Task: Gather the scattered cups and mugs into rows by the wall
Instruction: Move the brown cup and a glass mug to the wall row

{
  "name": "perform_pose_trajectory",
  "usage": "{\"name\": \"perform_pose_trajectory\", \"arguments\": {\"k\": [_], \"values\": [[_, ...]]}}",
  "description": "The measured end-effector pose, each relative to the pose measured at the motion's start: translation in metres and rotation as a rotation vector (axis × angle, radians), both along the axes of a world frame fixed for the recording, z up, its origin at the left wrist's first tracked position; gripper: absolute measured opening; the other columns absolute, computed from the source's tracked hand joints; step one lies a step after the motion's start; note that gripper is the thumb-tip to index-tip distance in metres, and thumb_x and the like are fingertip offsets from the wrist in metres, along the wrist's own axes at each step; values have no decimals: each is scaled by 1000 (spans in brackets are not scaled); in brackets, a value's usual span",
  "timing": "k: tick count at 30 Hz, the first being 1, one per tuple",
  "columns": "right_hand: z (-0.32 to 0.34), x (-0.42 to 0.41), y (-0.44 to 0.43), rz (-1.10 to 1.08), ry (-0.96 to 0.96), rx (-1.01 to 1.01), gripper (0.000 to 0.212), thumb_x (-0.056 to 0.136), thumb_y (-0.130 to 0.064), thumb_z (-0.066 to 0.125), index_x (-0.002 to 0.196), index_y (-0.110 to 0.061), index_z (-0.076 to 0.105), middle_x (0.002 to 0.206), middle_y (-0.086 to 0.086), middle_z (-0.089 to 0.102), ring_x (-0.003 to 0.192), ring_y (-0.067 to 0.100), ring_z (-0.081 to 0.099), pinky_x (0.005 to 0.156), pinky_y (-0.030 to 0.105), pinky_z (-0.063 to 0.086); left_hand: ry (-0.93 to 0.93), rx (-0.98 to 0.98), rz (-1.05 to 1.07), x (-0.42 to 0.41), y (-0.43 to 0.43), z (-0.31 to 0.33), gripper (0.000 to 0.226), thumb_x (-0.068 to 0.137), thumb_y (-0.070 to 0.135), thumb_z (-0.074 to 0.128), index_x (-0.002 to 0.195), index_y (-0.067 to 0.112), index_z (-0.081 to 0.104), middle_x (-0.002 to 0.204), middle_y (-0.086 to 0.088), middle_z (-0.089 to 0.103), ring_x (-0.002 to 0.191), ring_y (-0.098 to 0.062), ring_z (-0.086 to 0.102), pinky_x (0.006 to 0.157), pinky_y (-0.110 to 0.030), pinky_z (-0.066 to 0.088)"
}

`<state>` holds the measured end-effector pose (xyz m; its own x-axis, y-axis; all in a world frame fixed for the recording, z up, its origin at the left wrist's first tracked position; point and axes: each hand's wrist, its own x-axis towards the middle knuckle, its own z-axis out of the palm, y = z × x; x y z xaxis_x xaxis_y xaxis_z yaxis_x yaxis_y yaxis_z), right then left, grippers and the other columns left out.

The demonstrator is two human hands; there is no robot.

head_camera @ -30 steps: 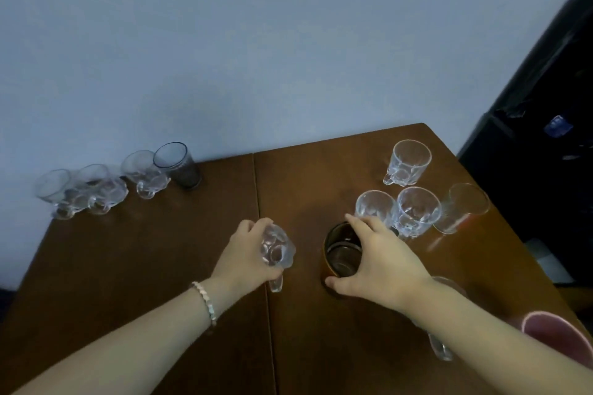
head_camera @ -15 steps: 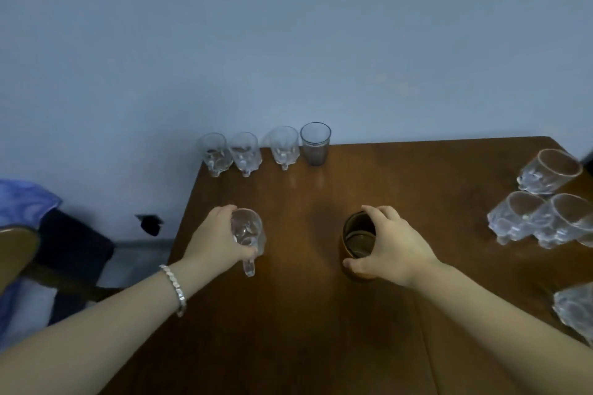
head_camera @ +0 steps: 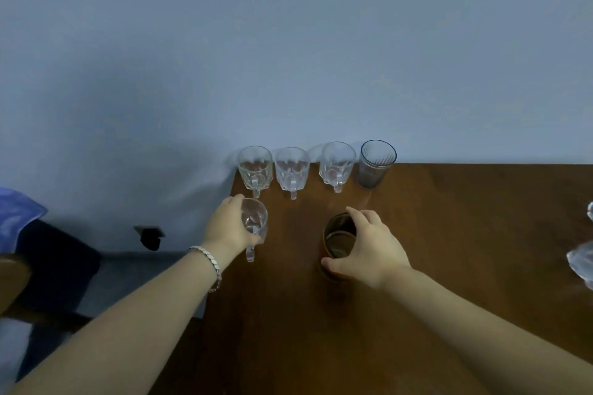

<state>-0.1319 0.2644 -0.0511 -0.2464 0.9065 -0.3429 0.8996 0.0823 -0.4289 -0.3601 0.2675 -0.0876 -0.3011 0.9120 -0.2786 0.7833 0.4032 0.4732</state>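
Looking down, I see the blue wall meeting the brown table, largest things first. Against that wall a row of three clear mugs and one dark tumbler stands, handles toward me, likely so a second line can form in front. My right hand wraps from above around a brown cup, near the row. My left hand grips a clear mug by its side, just before the leftmost mug, at the table's left edge. More glasses wait far right.
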Motion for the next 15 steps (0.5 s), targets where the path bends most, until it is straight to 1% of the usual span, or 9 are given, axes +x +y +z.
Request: {"name": "perform_pose_trajectory", "arguments": {"k": [4,9,12,14,15], "values": [[-15,-53,25,35,6,26,103,69,-52,75,148,-20,17,148,4,29,133,29,35,106,40,41,-51,20,-18,-13,0,-11,90,67,14,83,143,9,35,145,-9,41,129,-27,45,106,-35,39],[-28,-99,45,64,-48,55,99,71,-54,72,147,-18,19,144,9,30,130,31,35,99,41,44,-68,30,-13,-18,-4,-22,91,68,13,83,144,11,33,149,-7,37,133,-26,42,111,-36,38],[-30,-105,47,30,-35,68,110,70,-54,74,149,-14,8,148,10,26,135,30,31,101,41,42,-35,45,-28,-16,-1,-19,90,69,15,82,144,12,32,150,-6,35,135,-26,40,111,-36,37],[-29,-98,40,10,-18,13,122,69,-52,77,150,-9,-4,152,11,22,139,28,27,105,41,40,-24,52,-30,-14,-1,-18,89,70,16,82,144,12,32,150,-6,36,134,-27,41,109,-37,38],[-28,-89,35,2,-24,-26,125,69,-51,77,149,-7,-8,153,11,23,139,28,30,105,41,40,-17,48,-32,-13,0,-18,89,70,16,81,144,12,32,150,-6,35,133,-27,42,108,-37,39]]}}
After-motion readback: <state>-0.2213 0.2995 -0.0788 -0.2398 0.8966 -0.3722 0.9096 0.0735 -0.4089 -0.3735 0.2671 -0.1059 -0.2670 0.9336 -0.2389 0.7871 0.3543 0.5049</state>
